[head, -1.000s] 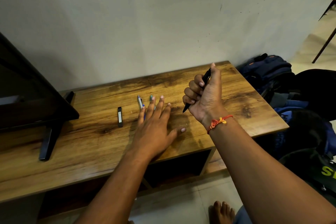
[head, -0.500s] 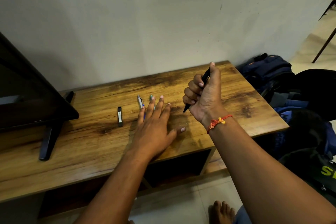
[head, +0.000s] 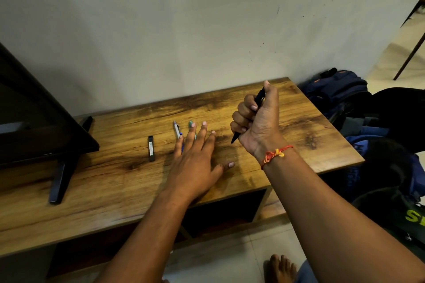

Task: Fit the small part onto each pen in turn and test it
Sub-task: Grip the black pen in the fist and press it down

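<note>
just one black pen [head: 259,99] gripped, two pens [head: 176,129] lying.

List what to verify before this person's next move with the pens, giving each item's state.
Grip on black pen: ok, the right hand has its fingers curled round it.
Small part fitted on it: cannot tell, the hand hides most of it.
The left hand free: ok, flat on the table, holding nothing.
Next pens within reach: ok, white-blue pen and green pen lie at the left fingertips.
Pen tip clear of table: cannot tell.
</note>
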